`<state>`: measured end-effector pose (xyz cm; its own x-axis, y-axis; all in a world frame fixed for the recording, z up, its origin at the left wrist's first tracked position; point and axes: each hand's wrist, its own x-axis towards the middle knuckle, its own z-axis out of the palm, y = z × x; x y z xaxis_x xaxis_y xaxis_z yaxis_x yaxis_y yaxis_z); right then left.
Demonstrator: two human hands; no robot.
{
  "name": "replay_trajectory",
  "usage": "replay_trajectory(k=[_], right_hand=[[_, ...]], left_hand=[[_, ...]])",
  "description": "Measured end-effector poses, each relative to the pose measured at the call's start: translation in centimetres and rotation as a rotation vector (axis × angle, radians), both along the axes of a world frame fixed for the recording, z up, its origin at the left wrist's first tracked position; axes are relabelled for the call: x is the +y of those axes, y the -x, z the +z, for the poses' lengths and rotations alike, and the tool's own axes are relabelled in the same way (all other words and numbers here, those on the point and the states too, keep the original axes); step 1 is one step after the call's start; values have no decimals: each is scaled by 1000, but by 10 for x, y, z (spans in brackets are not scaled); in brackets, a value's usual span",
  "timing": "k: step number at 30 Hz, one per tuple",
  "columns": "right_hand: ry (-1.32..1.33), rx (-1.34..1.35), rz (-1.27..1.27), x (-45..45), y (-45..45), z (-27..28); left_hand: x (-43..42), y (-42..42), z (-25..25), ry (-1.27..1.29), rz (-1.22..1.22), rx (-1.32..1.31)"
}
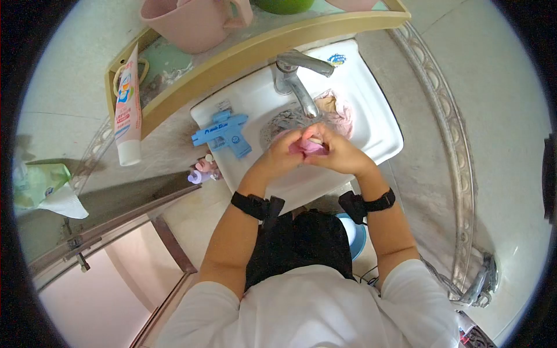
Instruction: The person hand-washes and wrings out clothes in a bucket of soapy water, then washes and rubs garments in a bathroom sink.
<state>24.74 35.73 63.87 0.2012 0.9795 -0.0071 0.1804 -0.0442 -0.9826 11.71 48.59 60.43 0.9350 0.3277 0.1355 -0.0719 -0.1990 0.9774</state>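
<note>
Over the white sink (377, 124), my left hand (282, 155) and my right hand (341, 153) are closed on a small pink cloth (316, 148) held between them. A pale bit shows at the cloth's top; I cannot tell what it is. Just above my fingers is the spout of the chrome faucet (293, 72). In the basin behind my hands lie a grey, lacy-looking wet cloth (284, 120) and a crumpled light pink cloth (342, 116) with a tan patch. My hands partly hide both. A blue toy water gun (226, 134) rests on the sink's left rim.
A yellow-edged shelf (232, 49) above the sink holds a pink mug (191, 26), a green bowl (284, 4) and a toothpaste tube (127, 110). A green tissue pack (43, 185) is at the left. A blue basin (357, 235) stands below. A shower head (484, 281) is at lower right.
</note>
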Motion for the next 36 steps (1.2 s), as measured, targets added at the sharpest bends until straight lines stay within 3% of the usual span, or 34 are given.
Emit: replay_trajectory(k=[1, 3, 4, 6, 7, 8, 9, 11, 12, 14, 15, 17, 18, 19, 20, 21, 22, 23, 24, 25, 26, 27, 28, 30, 31, 34, 35, 36], right_hand=[[61, 35, 14, -2, -1, 14], [153, 37, -20, -9, -10, 30], [244, 40, -51, -12, -15, 33], [278, -94, -50, -19, -29, 9], [418, -351, 27, -21, -36, 0], [555, -609, 106, -24, -40, -8], [553, -610, 103, -30, -43, -17], [267, 272, -243, -39, -44, -34], [264, 271, -244, -36, -40, -42], [-56, 854, -551, -19, -23, -56], [-71, 664, -602, -10, -10, -65], [-84, 404, -630, 12, 35, -13], [-79, 407, -630, 10, 43, -19], [-25, 190, -613, 7, 49, -31], [25, -28, -592, 8, 51, -39], [25, -28, -591, 12, 53, -42], [-34, -206, -593, 15, 56, -44], [-94, -385, -590, 17, 55, -45], [-91, -383, -586, 17, 46, -46], [121, -254, -657, 18, 27, -47], [325, -121, -721, 18, 11, -48], [369, -328, -687, 17, 5, -48], [367, -323, -691, 18, 11, -50], [260, -19, -654, 14, 38, -50], [-79, -292, -583, 15, 54, -51], [-90, -239, -677, 23, 46, -68], [156, -272, -658, 24, 27, -74], [149, -272, -659, 25, 25, -71]], left_hand=[[2, 0, 11, 0, -2, 0], [9, 4, 28, 23, -97, 488], [11, 7, 27, 23, -101, 488], [13, 15, 21, 543, 58, 385], [10, 17, 21, 543, 55, 388], [4, 18, 21, 850, 112, 197], [0, 17, 21, 1147, 170, -9], [-8, 11, 23, 1264, 194, 23], [-11, 8, 23, 1384, 218, 59], [-15, 4, -5, 1492, 236, 93], [-16, 0, -25, 1603, 259, 127], [-21, -8, -58, 1576, 280, 176], [-24, -10, -74, 1548, 306, 226], [-27, -12, -93, 1550, 308, 226], [-29, -16, -112, 1601, 27, 16], [-36, -19, -107, 1617, -112, -91], [-42, -23, -86, 1626, -254, -194], [-57, -26, -63, 1587, 108, 56], [-67, -29, -34, 1506, 465, 306], [-69, -32, -28, 1519, 448, 494], [-71, -36, -21, 1511, 448, 492], [-75, -38, -16, 1490, 377, 389], [-75, -37, -14, 1466, 306, 291], [-69, -32, -16, 1484, 333, 283], [-62, -28, -19, 1496, 354, 273], [-48, -20, -17, 1527, 411, 260], [-61, -29, -8, 1500, 514, 262], [-61, -30, -29, 1495, 513, 258]])
